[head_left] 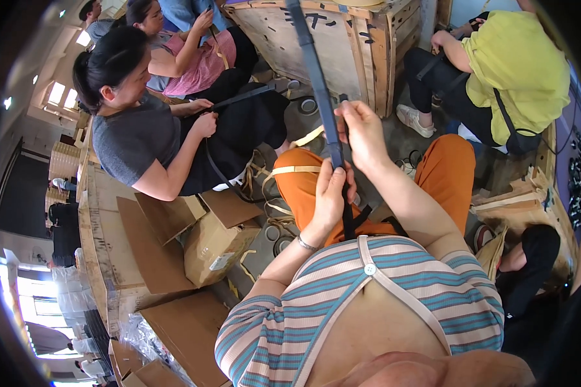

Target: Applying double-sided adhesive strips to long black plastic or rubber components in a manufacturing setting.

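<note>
A dark webbing strap (317,71) ran from the top of the view down into the person's left hand (334,187), where thumb and fingers closed on it above the lap. The right hand (363,129), raised a little higher and just to the right of that strap, pinched a narrow dark strip (343,98) between thumb and fingers, its short end poking up past the fingertips. Whether strip and strap were one continuous piece could not be told. Below the left hand, dark material dropped on toward the lap.

The strap was flat, long and straight-edged, its upper stretch smooth and bluish grey. Under it spread orange trousers (445,174) of soft, creased cloth, with a thin pale-yellow band (297,169) lying across the left knee. The person's ribbed knit top (426,271) had cream, teal and brown stripes.

Beside the left knee, on the left, sat a brown cardboard box (216,251), its stiff flaps spread. Beyond the hands rose a pale, rough wooden crate (323,42) with dark marks. To the left, a co-worker in a grey T-shirt (132,138) held another dark strap (242,97); to the right sat a co-worker in a loose yellow-green top (516,71).
</note>
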`<action>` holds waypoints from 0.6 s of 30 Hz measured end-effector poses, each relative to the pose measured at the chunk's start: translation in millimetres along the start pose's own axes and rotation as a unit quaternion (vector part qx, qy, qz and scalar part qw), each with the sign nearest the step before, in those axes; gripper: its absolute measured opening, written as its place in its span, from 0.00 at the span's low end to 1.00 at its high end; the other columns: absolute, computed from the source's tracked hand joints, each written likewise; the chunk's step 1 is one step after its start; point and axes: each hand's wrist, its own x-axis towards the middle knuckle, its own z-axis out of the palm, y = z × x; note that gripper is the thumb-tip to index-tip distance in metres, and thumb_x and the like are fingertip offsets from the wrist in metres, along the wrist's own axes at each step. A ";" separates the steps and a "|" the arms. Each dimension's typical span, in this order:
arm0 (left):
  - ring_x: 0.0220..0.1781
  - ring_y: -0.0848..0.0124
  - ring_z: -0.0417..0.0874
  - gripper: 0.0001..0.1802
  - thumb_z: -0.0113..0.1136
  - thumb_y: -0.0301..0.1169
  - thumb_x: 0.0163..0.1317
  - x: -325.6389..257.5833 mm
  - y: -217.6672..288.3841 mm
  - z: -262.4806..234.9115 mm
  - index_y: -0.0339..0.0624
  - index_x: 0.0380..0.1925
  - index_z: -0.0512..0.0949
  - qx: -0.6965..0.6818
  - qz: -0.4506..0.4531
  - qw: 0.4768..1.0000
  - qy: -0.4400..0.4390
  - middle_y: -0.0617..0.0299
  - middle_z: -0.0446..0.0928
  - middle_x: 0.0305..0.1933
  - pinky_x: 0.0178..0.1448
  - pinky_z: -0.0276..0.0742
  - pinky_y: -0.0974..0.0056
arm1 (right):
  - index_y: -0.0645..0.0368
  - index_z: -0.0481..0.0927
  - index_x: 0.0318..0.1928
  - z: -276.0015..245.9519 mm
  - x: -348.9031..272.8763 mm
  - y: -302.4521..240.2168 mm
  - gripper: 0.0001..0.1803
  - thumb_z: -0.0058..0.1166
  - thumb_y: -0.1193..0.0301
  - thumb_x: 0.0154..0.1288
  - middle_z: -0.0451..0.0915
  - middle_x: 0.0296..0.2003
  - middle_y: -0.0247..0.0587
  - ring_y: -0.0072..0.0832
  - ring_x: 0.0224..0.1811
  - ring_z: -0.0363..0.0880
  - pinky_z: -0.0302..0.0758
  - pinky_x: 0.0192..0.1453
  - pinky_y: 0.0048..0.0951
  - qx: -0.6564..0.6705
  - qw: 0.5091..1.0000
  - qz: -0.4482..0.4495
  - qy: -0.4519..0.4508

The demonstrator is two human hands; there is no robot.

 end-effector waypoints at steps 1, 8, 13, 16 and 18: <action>0.19 0.78 0.64 0.07 0.37 0.32 0.69 -2.3 -7.8 -1.0 0.41 0.39 0.62 0.002 0.004 1.000 -0.015 0.64 0.65 0.28 0.22 0.62 0.74 | 0.60 0.69 0.35 5.2 -5.1 0.4 0.11 0.41 0.65 0.69 0.74 0.25 0.37 0.23 0.21 0.75 0.73 0.24 0.23 0.033 0.999 0.014 0.017; 0.18 0.78 0.63 0.12 0.40 0.38 0.69 -30.7 -25.7 -6.4 0.40 0.38 0.65 0.007 -0.080 0.996 -0.035 0.64 0.65 0.26 0.22 0.61 0.74 | 0.58 0.66 0.31 -2.9 -2.6 1.0 0.13 0.40 0.64 0.70 0.71 0.18 0.38 0.24 0.15 0.71 0.68 0.18 0.23 0.116 0.990 0.000 0.074; 0.15 0.78 0.60 0.18 0.38 0.43 0.69 -29.3 -11.4 -19.3 0.38 0.34 0.68 0.014 -0.139 0.989 -0.044 0.66 0.62 0.18 0.19 0.57 0.74 | 0.60 0.70 0.32 -22.0 13.3 0.2 0.12 0.41 0.65 0.69 0.72 0.24 0.35 0.22 0.21 0.74 0.74 0.22 0.23 0.050 0.994 -0.002 0.094; 0.14 0.78 0.59 0.24 0.29 0.46 0.70 -9.0 5.1 -31.5 0.37 0.35 0.68 -0.010 -0.158 0.987 -0.027 0.66 0.63 0.17 0.18 0.57 0.74 | 0.58 0.71 0.31 -45.2 4.8 1.0 0.11 0.44 0.65 0.68 0.72 0.29 0.31 0.15 0.22 0.69 0.67 0.23 0.16 -0.047 0.996 0.024 0.077; 0.14 0.78 0.59 0.26 0.26 0.47 0.70 -0.4 17.2 -40.5 0.36 0.36 0.68 -0.024 -0.143 0.988 -0.060 0.65 0.63 0.18 0.18 0.56 0.74 | 0.58 0.72 0.32 -51.0 -7.7 0.7 0.10 0.45 0.66 0.68 0.72 0.28 0.29 0.14 0.21 0.67 0.62 0.22 0.15 -0.093 0.988 0.045 -0.116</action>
